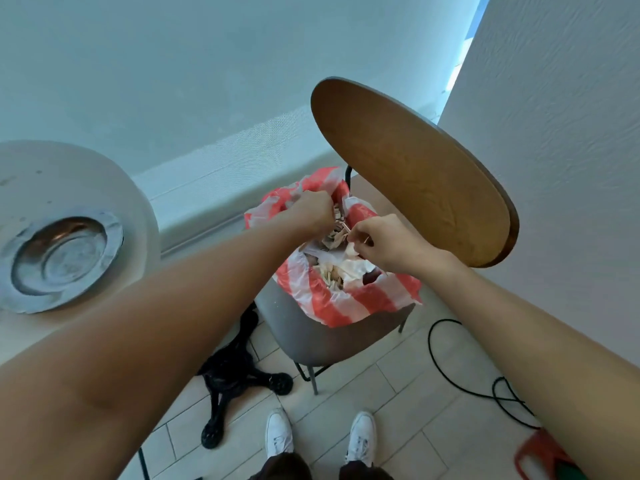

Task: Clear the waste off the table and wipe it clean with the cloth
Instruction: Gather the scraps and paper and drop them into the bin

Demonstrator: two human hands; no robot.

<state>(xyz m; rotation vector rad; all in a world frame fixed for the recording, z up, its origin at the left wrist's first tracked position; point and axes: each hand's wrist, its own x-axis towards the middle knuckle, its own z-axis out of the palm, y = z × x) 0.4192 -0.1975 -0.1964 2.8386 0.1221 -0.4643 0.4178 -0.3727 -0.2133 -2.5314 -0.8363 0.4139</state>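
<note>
left hand (313, 211) grips bag (349, 299) rim | right hand (384, 245) pinches waste (349, 245)

Both hands — left hand (313, 211), right hand (384, 245) — pinch the striped bag (349, 299) on a chair (311, 341).

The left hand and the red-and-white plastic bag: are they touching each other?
Touching. In the head view, the left hand has its fingers curled over the far rim of the red-and-white plastic bag, with no gap visible.

No readable text, label or number seen anywhere.
</note>
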